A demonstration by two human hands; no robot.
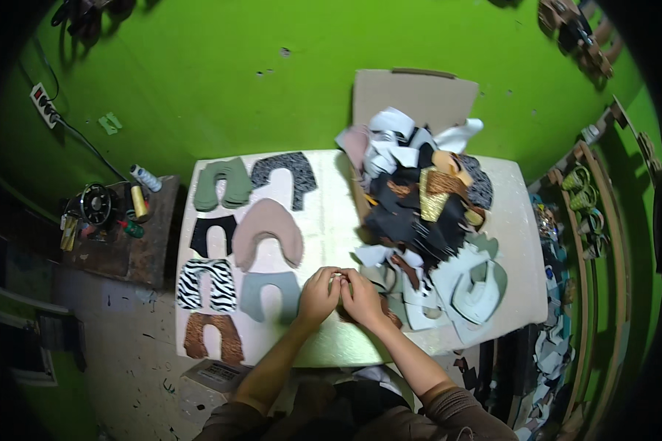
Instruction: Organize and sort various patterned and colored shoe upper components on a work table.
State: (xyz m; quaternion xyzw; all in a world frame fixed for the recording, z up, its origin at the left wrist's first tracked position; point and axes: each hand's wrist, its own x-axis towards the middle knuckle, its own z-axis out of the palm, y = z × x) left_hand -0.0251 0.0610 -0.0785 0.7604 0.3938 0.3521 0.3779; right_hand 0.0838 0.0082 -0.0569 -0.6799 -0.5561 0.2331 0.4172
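My left hand [318, 299] and my right hand [361, 298] meet over the front middle of the white table [331, 345], fingertips curled together. Whatever they pinch is hidden or too small to name. A brown scrap [391, 314] shows beside and under my right wrist. To the left lie U-shaped cut pieces: grey-blue [251, 298], a pink stack [254, 228], zebra-striped [191, 283], brown [228, 332], black [201, 235], a green stack [207, 192] and speckled grey [301, 173]. Close on the right are white and pale green cut pieces [460, 298].
A heap of mixed scraps [404, 220] spills from a cardboard box [412, 92] at the back right. Left of the table is a wooden stand [125, 253] with a handwheel [95, 204] and a thread cone [146, 178]. A rack with sandals [582, 195] stands at the right.
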